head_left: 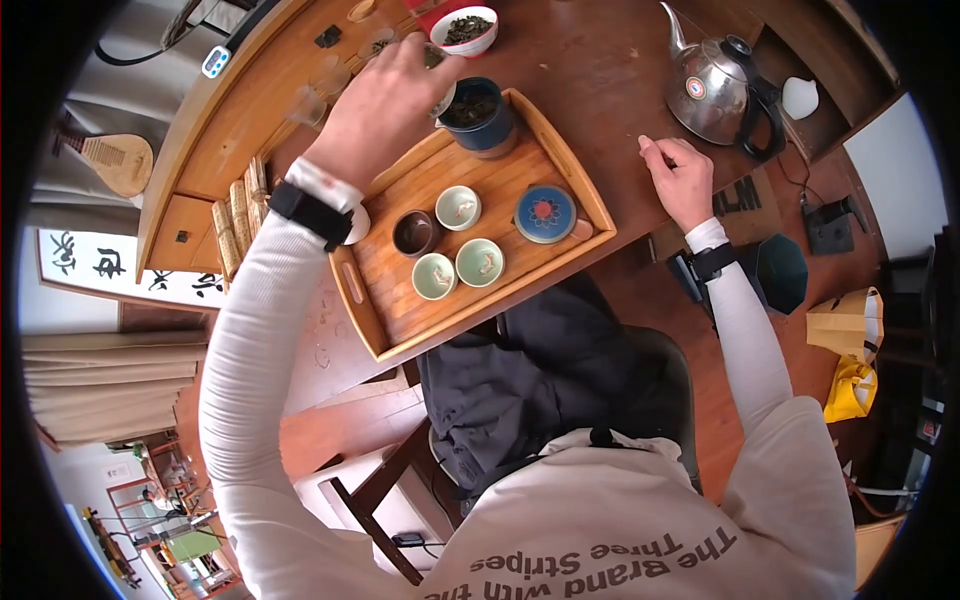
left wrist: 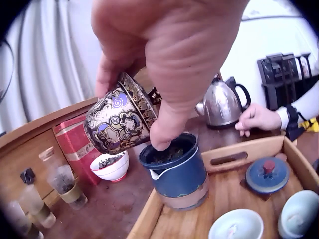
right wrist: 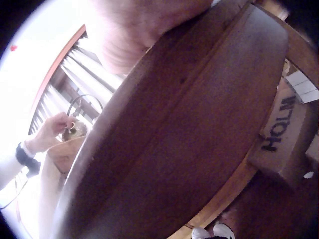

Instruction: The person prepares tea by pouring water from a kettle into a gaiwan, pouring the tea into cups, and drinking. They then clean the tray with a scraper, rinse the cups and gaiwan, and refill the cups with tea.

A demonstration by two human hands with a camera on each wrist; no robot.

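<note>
My left hand grips an ornate black-and-gold patterned cup, tilted on its side over a dark blue pot. The thumb lies close over the pot's rim in the left wrist view. Dark leaves lie inside the pot, which has a pouring lip and a tan band round its base. My right hand rests at the table edge with loosely curled fingers and nothing in them. In the right wrist view that hand is partly cut off at the top.
On the wooden tray are pale green cups, a dark cup and a blue lid. A white bowl of leaves, a red box and corked glass vials stand beyond. A steel kettle stands at the right.
</note>
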